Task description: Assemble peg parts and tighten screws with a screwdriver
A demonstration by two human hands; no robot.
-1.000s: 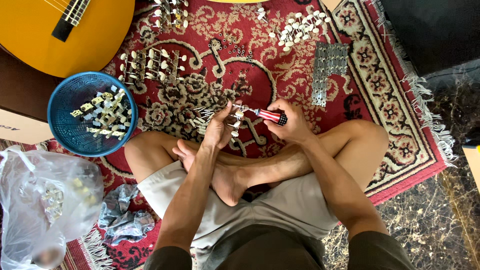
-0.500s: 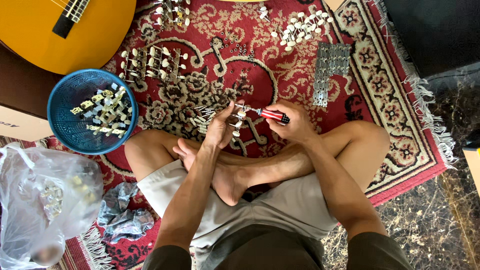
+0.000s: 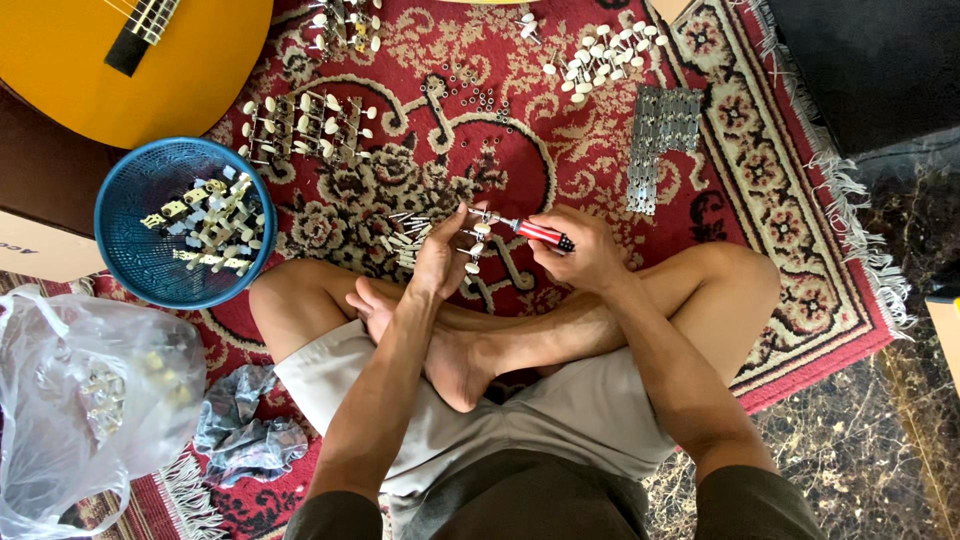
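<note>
I sit cross-legged on a red patterned rug (image 3: 600,150). My left hand (image 3: 445,255) grips a guitar tuning-machine strip with white knobs (image 3: 475,240), held just above my crossed feet. Closed around a red-handled screwdriver (image 3: 535,233), my right hand (image 3: 585,250) points its tip left onto that strip. A small pile of loose metal parts (image 3: 405,235) lies on the rug just left of my left hand.
A blue basket (image 3: 135,215) of tuner parts stands at left. Nearby are an orange guitar body (image 3: 150,60), rows of tuner strips (image 3: 310,115), white knobs (image 3: 610,50), metal plates (image 3: 660,130), a clear plastic bag (image 3: 80,400) and a grey rag (image 3: 240,430).
Both hands stay together at the tuner strip with only slight shifts; the screwdriver keeps its place against it.
</note>
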